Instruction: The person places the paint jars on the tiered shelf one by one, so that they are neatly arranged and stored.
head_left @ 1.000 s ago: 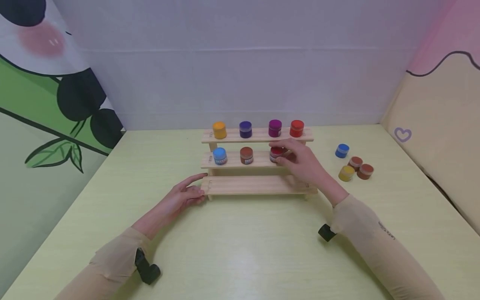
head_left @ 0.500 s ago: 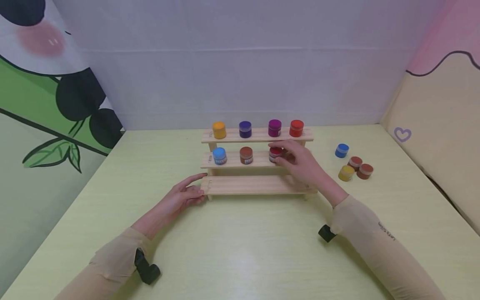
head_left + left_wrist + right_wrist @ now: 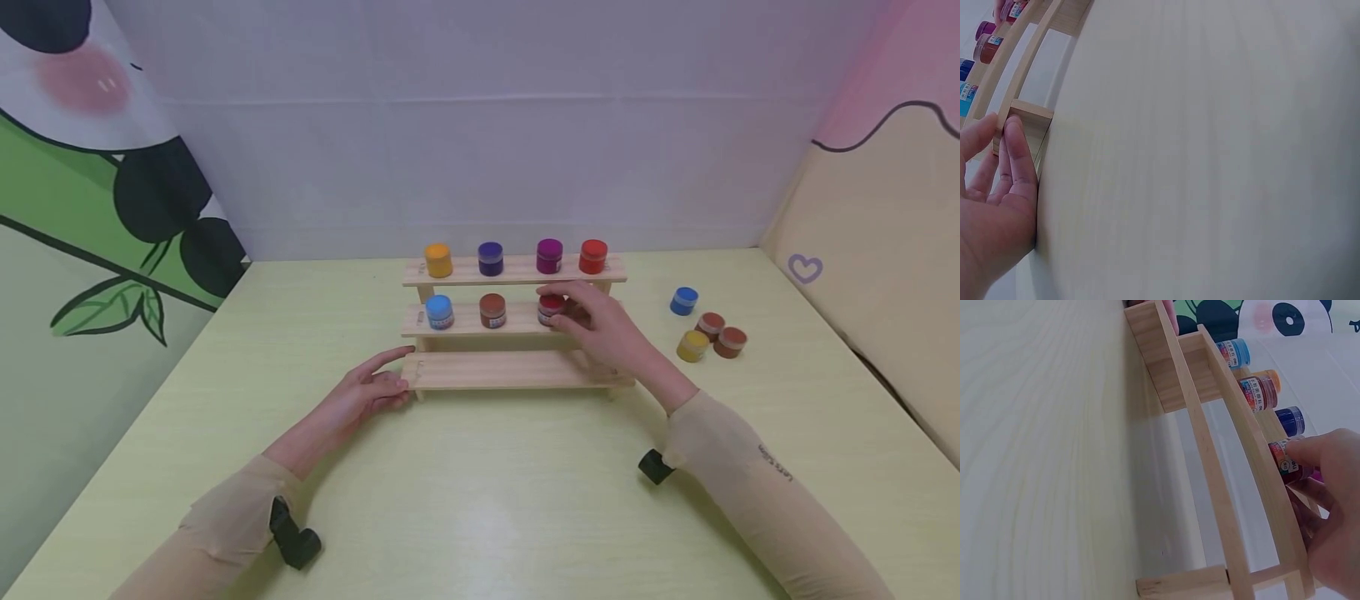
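Right grip [image 3: 602, 327] jar-wide around dark-red jar [image 3: 549, 309]

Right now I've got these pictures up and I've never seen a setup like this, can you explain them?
There's no machine here, just a person. The wide picture looks down from the head; the close ones come from each wrist. On the table stands a wooden rack. The left hand grips its lower left end; the right hand pinches a dark red jar at the middle shelf. That shelf also bears a brown jar and a light blue jar; the top shelf bears four more jars. Right of the rack sit a blue jar, a yellow jar and two brownish jars.
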`<state>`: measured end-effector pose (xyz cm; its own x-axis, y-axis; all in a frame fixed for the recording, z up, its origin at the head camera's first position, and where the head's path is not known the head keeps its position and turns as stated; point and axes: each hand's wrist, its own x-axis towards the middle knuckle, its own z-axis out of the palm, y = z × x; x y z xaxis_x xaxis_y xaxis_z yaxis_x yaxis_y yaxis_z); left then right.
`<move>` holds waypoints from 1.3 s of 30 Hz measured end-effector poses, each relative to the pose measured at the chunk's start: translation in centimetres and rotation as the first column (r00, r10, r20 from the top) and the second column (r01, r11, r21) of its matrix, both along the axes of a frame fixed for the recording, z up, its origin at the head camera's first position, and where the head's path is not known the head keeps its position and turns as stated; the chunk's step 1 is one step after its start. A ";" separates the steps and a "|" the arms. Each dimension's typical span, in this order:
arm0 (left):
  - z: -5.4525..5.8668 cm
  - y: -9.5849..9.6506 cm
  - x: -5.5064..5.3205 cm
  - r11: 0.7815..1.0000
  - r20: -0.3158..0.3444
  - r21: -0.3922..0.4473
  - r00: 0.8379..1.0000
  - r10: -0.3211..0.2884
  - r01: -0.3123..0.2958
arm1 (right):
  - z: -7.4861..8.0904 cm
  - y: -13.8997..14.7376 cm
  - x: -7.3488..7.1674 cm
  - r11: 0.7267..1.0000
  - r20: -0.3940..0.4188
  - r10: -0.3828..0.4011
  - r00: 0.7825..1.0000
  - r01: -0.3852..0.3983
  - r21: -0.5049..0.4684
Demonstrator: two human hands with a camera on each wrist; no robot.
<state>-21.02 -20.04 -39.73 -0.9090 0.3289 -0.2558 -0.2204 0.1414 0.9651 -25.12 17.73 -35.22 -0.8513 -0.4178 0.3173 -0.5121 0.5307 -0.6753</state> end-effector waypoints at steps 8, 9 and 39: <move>0.1 0.0 0.1 1.000 0.002 -0.003 1.000 0.003 -0.003 | 0.0 0.0 0.0 1.000 -0.009 0.010 1.000 -0.010 0.008; 0.2 0.0 0.1 1.000 0.004 -0.002 1.000 0.002 -0.002 | 0.0 0.0 0.0 1.000 -0.007 0.009 1.000 -0.009 0.008; 0.5 0.1 0.5 1.000 0.014 0.000 1.000 0.002 -0.002 | 0.1 0.3 0.2 1.000 0.012 0.017 1.000 -0.017 -0.011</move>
